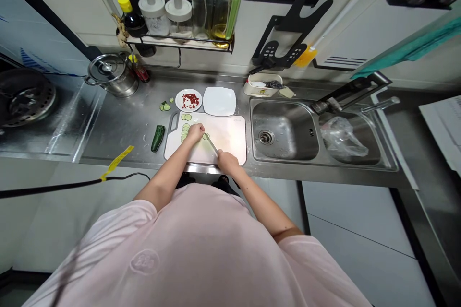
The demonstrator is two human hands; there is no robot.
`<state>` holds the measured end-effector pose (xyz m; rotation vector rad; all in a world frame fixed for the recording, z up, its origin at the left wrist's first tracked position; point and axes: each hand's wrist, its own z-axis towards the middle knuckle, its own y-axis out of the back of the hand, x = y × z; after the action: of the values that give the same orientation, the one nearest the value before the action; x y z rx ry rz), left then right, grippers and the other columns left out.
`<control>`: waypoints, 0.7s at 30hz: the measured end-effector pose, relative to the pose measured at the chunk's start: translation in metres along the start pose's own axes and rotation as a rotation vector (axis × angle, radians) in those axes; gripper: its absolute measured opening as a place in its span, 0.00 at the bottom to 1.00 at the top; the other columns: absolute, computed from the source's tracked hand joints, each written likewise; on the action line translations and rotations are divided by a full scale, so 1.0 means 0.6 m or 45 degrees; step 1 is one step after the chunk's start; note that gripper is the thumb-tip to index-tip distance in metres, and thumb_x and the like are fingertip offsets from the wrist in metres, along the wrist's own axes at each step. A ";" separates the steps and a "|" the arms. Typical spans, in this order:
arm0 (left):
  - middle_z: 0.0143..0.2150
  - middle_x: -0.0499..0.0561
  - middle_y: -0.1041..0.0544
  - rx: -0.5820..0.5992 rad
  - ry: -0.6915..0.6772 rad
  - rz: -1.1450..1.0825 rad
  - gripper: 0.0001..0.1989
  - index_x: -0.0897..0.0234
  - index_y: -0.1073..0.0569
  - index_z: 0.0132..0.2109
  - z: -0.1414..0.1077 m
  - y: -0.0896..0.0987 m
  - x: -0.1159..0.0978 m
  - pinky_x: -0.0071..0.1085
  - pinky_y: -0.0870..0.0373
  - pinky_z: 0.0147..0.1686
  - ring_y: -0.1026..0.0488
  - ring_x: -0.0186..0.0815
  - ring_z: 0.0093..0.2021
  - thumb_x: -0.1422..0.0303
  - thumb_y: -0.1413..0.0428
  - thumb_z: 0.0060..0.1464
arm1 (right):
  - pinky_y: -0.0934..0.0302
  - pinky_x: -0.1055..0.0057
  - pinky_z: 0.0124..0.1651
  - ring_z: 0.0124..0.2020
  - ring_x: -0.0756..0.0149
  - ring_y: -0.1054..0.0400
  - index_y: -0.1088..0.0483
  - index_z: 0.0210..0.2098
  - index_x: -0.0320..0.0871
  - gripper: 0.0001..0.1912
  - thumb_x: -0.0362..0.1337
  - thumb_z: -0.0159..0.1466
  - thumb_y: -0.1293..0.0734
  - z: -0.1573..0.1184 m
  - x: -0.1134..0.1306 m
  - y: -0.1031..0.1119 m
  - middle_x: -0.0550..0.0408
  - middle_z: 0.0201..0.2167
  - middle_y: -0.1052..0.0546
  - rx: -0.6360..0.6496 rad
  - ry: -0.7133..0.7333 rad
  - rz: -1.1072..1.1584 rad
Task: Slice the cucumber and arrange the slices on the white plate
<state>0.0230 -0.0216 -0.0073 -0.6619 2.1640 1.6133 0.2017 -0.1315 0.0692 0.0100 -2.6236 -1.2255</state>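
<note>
A white cutting board lies on the steel counter in front of me. My right hand is wrapped round the handle of a knife, whose blade points forward and left over the board. At the blade's tip lies a round cucumber slice. Just left of it, my left hand is closed with its fingertips together; whatever they hold is hidden. A row of overlapping cucumber slices lies beside that hand, and more slices sit at the board's upper left. Left of the board is a dark green cucumber piece.
Behind the board stand a small plate with chopped red pieces and a white square plate. Cucumber scraps lie on the counter. A lidded pot is at the left, a double sink at the right.
</note>
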 end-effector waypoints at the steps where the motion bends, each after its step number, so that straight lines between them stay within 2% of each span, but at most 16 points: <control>1: 0.36 0.51 0.22 -0.001 -0.003 -0.005 0.08 0.63 0.24 0.37 0.000 0.000 0.000 0.27 0.35 0.39 0.28 0.34 0.38 0.74 0.45 0.49 | 0.39 0.65 0.40 0.43 0.55 0.30 0.38 0.49 0.41 0.13 0.35 0.67 0.46 0.001 0.001 0.001 0.41 0.42 0.26 -0.004 0.004 0.002; 12: 0.36 0.50 0.22 0.015 0.000 -0.021 0.08 0.63 0.24 0.37 -0.002 0.005 -0.002 0.26 0.35 0.40 0.28 0.34 0.38 0.75 0.45 0.48 | 0.38 0.65 0.40 0.44 0.54 0.29 0.37 0.48 0.41 0.13 0.34 0.66 0.46 0.000 -0.005 0.007 0.41 0.42 0.25 0.015 0.019 -0.019; 21: 0.38 0.50 0.21 0.015 -0.005 0.019 0.08 0.63 0.24 0.37 -0.002 0.004 -0.003 0.26 0.35 0.40 0.28 0.34 0.40 0.74 0.46 0.50 | 0.39 0.66 0.38 0.43 0.54 0.29 0.37 0.46 0.41 0.12 0.35 0.65 0.45 -0.035 -0.016 0.000 0.42 0.41 0.25 0.068 -0.018 -0.024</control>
<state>0.0230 -0.0216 -0.0039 -0.6406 2.1790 1.6068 0.2158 -0.1464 0.0800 0.0365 -2.6737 -1.1648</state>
